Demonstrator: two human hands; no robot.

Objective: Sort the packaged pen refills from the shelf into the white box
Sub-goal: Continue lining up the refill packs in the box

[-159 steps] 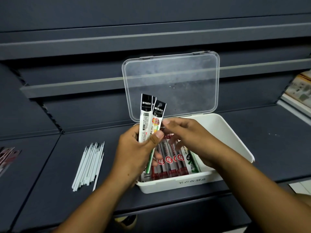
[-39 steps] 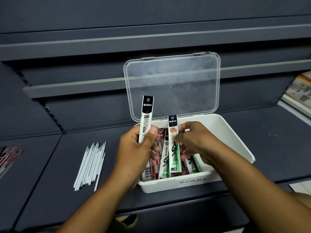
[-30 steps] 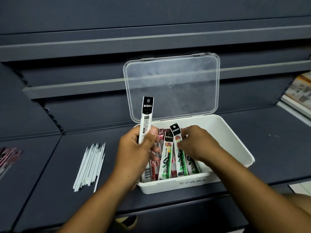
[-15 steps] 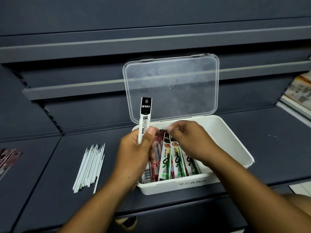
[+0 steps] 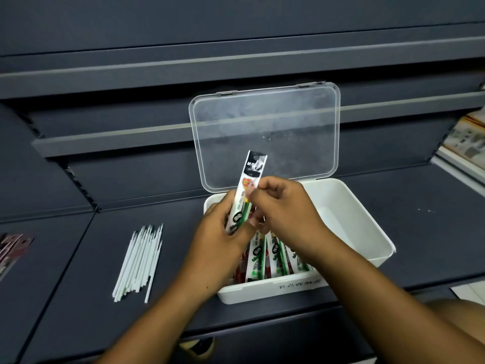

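A white box stands on the dark shelf with its clear lid propped up behind. Several packaged refills with green and red print lie in its left half. Both hands hover over the box's left end. My left hand holds one white packaged refill with a black top, tilted up to the right. My right hand pinches the same packet near its middle.
A bundle of bare white refill tubes lies on the shelf left of the box. Dark red packets show at the far left edge. Printed paper goods sit at the far right. Shelf rails run behind the lid.
My right hand let go of the green-striped packet in the box and rose to pinch the packet in my left hand. That packet now tilts to the right.
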